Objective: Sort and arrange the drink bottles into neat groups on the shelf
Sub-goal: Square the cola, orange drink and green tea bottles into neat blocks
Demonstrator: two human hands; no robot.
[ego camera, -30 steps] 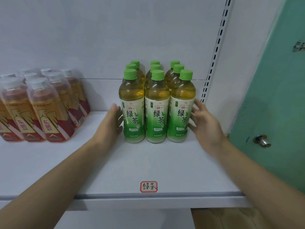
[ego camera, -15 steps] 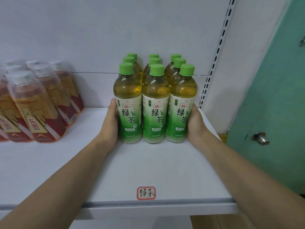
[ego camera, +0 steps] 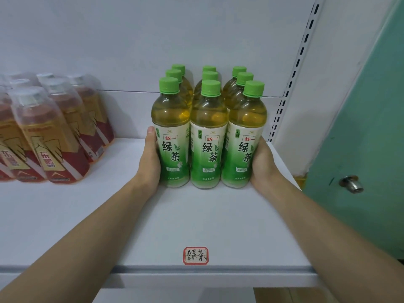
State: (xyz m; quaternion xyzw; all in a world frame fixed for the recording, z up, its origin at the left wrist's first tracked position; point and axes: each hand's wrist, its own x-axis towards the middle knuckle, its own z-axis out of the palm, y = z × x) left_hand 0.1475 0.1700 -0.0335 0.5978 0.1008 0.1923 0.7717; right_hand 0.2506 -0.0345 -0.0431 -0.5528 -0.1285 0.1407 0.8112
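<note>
Several green tea bottles (ego camera: 208, 136) with green caps stand upright in a tight three-by-three block on the white shelf (ego camera: 196, 219). My left hand (ego camera: 150, 159) presses flat against the left side of the front left bottle, thumb up along its label. On the other side, my right hand (ego camera: 261, 165) presses against the front right bottle. The fingers of both hands are hidden behind the bottles. Several orange-and-red drink bottles (ego camera: 52, 136) with clear caps stand grouped at the shelf's left.
A red-bordered handwritten label (ego camera: 195, 256) is stuck near the shelf's front edge, below the green tea block. A slotted upright (ego camera: 293, 68) runs along the back right. A green door with a metal knob (ego camera: 352, 184) stands to the right.
Both hands moved inward from beside the green tea block and now press against its two sides. The block stands tighter and the view has drawn closer.
</note>
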